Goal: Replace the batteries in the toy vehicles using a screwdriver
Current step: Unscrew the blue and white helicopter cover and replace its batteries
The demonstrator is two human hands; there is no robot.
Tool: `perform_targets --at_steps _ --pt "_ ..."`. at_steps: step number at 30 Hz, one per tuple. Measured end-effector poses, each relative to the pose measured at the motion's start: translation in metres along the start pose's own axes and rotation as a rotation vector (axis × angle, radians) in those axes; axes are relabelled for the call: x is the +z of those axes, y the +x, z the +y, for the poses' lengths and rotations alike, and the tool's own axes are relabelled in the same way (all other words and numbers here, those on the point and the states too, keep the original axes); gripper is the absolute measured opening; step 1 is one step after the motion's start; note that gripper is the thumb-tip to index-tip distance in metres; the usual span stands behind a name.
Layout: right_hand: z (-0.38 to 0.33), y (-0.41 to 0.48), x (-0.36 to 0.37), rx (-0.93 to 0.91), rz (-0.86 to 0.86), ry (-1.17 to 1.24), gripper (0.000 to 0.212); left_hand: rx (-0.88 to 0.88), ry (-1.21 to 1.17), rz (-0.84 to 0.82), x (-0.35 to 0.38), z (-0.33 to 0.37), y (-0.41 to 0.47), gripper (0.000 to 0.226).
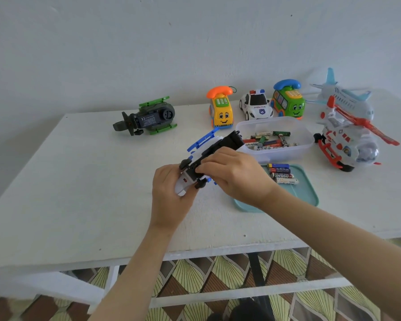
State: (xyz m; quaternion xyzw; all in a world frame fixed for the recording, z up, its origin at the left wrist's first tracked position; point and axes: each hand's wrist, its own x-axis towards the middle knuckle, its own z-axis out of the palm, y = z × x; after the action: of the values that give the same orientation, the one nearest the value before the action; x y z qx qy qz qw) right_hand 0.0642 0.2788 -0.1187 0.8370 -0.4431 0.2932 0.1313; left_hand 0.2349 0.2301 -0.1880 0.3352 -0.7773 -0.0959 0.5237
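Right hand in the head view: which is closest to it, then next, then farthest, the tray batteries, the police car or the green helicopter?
1. Tray batteries, just right of the right hand.
2. Police car, farther back, slightly right.
3. Green helicopter, far back left.

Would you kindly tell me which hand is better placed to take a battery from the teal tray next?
Likely right. The right hand lies beside the batteries on the teal tray; the left hand grips the toy helicopter farther away.
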Motion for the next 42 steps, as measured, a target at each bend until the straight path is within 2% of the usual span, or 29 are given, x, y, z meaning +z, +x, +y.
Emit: perform_targets --at_steps 3,7,16,18,22,26,28,34,42 --pt "0.002 -0.001 -0.002 0.083 0.040 0.028 0.014 -0.004 0.002 -0.018 0.000 0.001 0.000 0.038" --pt "0.003 -0.002 -0.003 0.065 0.036 0.042 0.009 -0.014 -0.004 -0.012 0.000 0.001 0.000 0.037" --pt "-0.004 -0.019 0.002 0.068 -0.037 -0.015 0.025 -0.009 -0.008 0.002 -0.001 0.005 0.000 0.035" --pt "-0.005 -0.025 -0.001 0.111 -0.048 -0.010 0.028 -0.031 -0.012 0.013 -0.002 0.007 0.000 0.036" --pt "0.003 -0.049 -0.011 0.294 -0.057 -0.008 0.019 -0.050 -0.034 0.015 -0.004 0.009 0.000 0.036" --pt "0.026 -0.069 -0.032 0.609 -0.214 -0.168 0.017 -0.060 -0.038 0.004 -0.004 0.009 -0.001 0.034" --pt "0.038 -0.078 -0.045 0.688 -0.321 -0.235 0.019 -0.063 -0.029 0.010 -0.003 0.008 -0.001 0.030" --pt "0.046 -0.095 -0.059 0.713 -0.516 -0.340 0.021 -0.079 -0.016 -0.007 -0.003 0.005 -0.001 0.030" --pt "0.049 -0.090 -0.058 0.734 -0.581 -0.335 0.018 -0.088 -0.035 -0.023 -0.003 0.004 -0.002 0.034"
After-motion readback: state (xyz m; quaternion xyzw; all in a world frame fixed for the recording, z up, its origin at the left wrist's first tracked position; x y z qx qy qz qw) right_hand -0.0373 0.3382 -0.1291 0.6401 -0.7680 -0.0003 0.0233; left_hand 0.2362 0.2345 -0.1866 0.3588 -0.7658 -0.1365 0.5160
